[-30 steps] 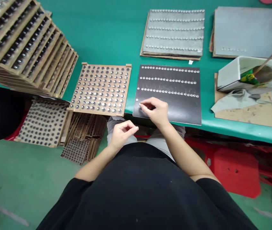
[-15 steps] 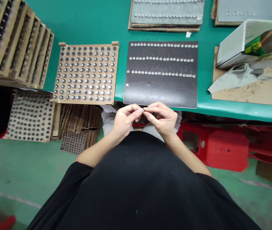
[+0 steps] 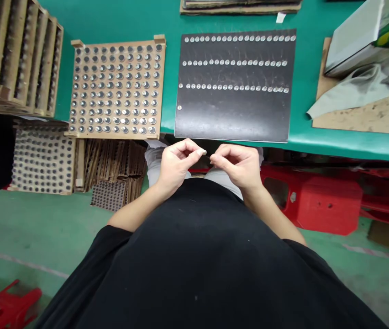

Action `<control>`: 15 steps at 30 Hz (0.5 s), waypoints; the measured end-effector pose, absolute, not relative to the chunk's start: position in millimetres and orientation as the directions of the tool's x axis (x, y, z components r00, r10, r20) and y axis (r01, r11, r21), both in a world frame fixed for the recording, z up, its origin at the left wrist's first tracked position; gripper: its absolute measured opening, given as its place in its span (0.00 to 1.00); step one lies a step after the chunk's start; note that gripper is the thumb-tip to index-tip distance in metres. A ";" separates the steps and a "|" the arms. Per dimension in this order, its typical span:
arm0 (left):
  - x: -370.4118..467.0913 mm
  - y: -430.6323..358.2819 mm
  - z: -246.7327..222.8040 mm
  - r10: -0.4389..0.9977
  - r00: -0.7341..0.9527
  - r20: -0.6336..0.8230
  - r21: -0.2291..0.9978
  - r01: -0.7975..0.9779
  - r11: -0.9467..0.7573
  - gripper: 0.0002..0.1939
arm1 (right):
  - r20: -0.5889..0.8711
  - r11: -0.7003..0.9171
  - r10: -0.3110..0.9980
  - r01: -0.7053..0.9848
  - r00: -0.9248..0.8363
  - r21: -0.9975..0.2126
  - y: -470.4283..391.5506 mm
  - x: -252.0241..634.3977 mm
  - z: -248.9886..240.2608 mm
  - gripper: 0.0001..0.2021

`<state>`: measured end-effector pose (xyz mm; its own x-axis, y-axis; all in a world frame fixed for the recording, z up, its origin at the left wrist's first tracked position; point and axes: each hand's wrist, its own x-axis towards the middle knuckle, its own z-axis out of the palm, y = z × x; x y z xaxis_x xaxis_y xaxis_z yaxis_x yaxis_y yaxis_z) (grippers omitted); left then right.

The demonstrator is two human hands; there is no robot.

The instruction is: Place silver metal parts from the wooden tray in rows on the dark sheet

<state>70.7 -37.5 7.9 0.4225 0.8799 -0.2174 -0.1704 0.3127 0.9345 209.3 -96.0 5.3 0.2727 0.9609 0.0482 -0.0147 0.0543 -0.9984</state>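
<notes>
Between its thumb and forefinger my left hand [image 3: 177, 163] pinches a small round metal part [image 3: 204, 152], just below the front edge of the black board [image 3: 232, 121]. My right hand [image 3: 237, 165] is closed in a pinch a little to the right, apart from the left one; what its fingertips hold, if anything, is too small to make out. Rows of small round silver pieces lie across the board, with a single piece at its left side. Left of the board sits a wooden tray [image 3: 162, 87] with many dark round parts, most with silver tops.
Stacked wooden trays [image 3: 16, 55] stand at the far left, with more trays below table level. At the right a white box [image 3: 355, 39] and a grey cloth [image 3: 348, 91] rest on cardboard. A red stool [image 3: 331, 205] is below the table edge.
My hands have moved apart, and the small metal part stays at my left fingertips. The view has shifted, so the table items appear higher and the board larger.
</notes>
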 end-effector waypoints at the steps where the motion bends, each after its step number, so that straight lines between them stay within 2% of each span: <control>1: 70.3 -37.9 7.8 0.868 0.447 -0.217 0.935 -0.160 0.316 0.12 | 0.068 0.070 0.947 0.006 0.315 -0.998 -95.6 208.9 6.7 0.18; 5: 69.1 -39.6 8.8 0.826 0.519 -0.219 0.919 -0.175 0.353 0.12 | 0.104 0.008 0.841 0.180 0.531 -0.984 -93.7 206.1 2.1 0.20; 7: 68.6 -39.9 9.2 0.826 0.517 -0.225 0.912 -0.186 0.365 0.12 | 0.095 -0.037 0.819 0.217 0.566 -0.975 -94.2 206.0 -1.9 0.22; 10: 67.9 -39.7 9.3 0.837 0.491 -0.241 0.911 -0.183 0.370 0.12 | 0.035 -0.042 0.895 0.162 0.444 -0.986 -97.3 207.0 -3.1 0.25; 13: 68.1 -39.9 8.8 0.846 0.475 -0.244 0.918 -0.170 0.359 0.13 | 0.000 -0.030 0.967 0.114 0.257 -0.993 -100.7 206.9 1.4 0.21; 15: 68.5 -40.3 8.4 0.844 0.482 -0.236 0.923 -0.161 0.350 0.13 | 0.010 -0.013 0.972 0.093 0.237 -0.996 -101.8 206.0 4.5 0.20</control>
<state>68.5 -40.3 8.4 0.4818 0.8440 -0.2357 -0.1611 0.3498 0.9229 206.0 -101.8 4.5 0.2366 0.9716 0.0096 0.0931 -0.0128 -0.9956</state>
